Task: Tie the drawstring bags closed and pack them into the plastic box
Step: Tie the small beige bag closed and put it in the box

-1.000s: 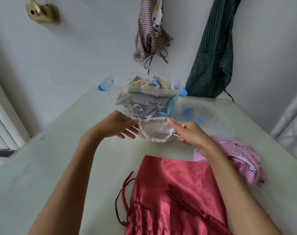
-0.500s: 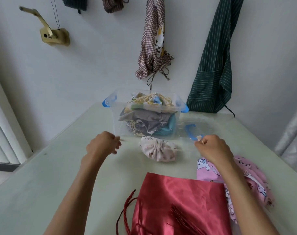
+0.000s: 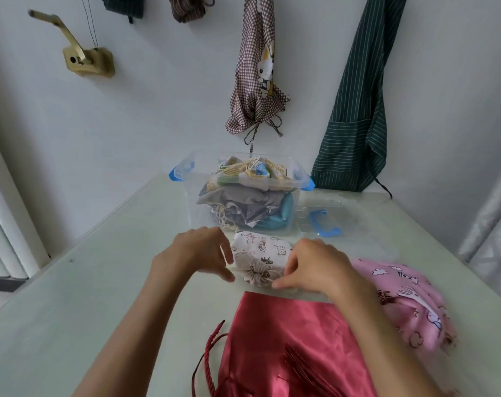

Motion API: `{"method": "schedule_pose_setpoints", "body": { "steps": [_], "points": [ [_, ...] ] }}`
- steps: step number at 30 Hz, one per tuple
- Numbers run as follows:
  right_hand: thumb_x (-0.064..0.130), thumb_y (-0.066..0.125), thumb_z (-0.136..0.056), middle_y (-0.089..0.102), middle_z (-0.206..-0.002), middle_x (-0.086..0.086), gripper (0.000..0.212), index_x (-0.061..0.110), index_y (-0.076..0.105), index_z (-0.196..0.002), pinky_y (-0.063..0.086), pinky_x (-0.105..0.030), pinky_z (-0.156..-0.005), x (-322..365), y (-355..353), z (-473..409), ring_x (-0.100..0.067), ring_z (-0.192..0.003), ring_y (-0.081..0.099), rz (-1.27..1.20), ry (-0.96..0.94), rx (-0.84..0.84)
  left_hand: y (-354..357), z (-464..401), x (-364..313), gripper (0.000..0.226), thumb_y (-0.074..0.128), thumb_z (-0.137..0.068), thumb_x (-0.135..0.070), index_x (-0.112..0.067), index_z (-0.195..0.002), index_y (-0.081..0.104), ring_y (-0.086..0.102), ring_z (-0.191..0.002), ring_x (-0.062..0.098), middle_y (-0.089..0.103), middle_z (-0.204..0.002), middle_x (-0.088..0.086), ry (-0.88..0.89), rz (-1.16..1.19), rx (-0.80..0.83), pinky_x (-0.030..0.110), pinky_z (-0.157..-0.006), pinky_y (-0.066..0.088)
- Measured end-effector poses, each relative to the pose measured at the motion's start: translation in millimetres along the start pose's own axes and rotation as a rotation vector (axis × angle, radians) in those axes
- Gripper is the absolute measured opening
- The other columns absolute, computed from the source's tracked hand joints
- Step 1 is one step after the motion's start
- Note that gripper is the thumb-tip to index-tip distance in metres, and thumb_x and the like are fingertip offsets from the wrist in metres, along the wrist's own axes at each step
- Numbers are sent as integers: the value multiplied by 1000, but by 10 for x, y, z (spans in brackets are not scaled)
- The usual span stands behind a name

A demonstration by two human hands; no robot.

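Past the waiting red satin bag (image 3: 295, 351), left hand (image 3: 197, 253) and right hand (image 3: 315, 267) flank the cinched animal-print pouch (image 3: 259, 253), fingers apparently pinching its cords to knot it, before the filling plastic box (image 3: 243, 193)

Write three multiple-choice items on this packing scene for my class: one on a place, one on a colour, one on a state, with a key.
1. Where does the small white printed bag lie?
A. inside the box
B. on the table in front of the clear plastic box
C. on the wall hook

2. What colour is the satin bag nearest the camera?
A. red
B. blue
C. yellow

3. How is the white bag's mouth?
A. wide open
B. cinched shut
C. torn off

Key: 1 B, it rests on the table between the left hand and the right hand. 2 A, its cloth is red. 3 B, the cloth gathers into puckers at the cord.
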State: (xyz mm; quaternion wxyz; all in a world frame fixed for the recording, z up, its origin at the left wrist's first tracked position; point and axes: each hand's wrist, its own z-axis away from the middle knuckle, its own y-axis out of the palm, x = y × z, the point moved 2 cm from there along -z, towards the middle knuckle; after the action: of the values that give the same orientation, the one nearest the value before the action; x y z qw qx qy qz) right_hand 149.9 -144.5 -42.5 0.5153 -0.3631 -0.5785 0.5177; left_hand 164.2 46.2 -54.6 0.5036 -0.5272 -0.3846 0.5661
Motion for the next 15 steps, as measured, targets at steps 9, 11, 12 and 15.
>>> {"method": "schedule_pose_setpoints", "body": {
  "steps": [9, 11, 12, 15],
  "points": [
    [37, 71, -80, 68, -58, 0, 19, 19, 73, -76, 50, -26, -61, -22, 107, -96, -13, -58, 68, -236, -134, -11, 100, -106, 13, 17, 68, -82, -29, -20, -68, 72, 64, -52, -5, 72, -64, -11, 109, 146, -67, 15, -60, 50],
    [31, 66, -85, 72, -65, -4, 20, 13, 71, -77, 54, -28, -62, -36, 27, -82, -14, -57, 69, -488, -211, 24, 20, -90, 20, 12, 67, -82, -17, -13, -75, 76, 69, -57, 2, 73, -67, -5, 145, 291, -119, 16, -58, 53],
    [25, 63, -89, 72, -68, -6, 19, 10, 69, -79, 55, -27, -60, -45, -9, -88, -16, -57, 69, -620, -236, 21, -8, -88, 22, 13, 66, -84, -15, -11, -77, 77, 70, -61, 4, 75, -71, -2, 158, 355, -160, 18, -58, 55],
    [20, 61, -91, 69, -59, -4, 18, 7, 66, -79, 53, -23, -54, -115, -62, -133, -14, -49, 64, -710, -213, -139, -38, -113, 24, 15, 66, -87, -21, -16, -79, 77, 70, -64, 2, 75, -75, -4, 131, 496, -317, 20, -60, 57]
  ]
}}
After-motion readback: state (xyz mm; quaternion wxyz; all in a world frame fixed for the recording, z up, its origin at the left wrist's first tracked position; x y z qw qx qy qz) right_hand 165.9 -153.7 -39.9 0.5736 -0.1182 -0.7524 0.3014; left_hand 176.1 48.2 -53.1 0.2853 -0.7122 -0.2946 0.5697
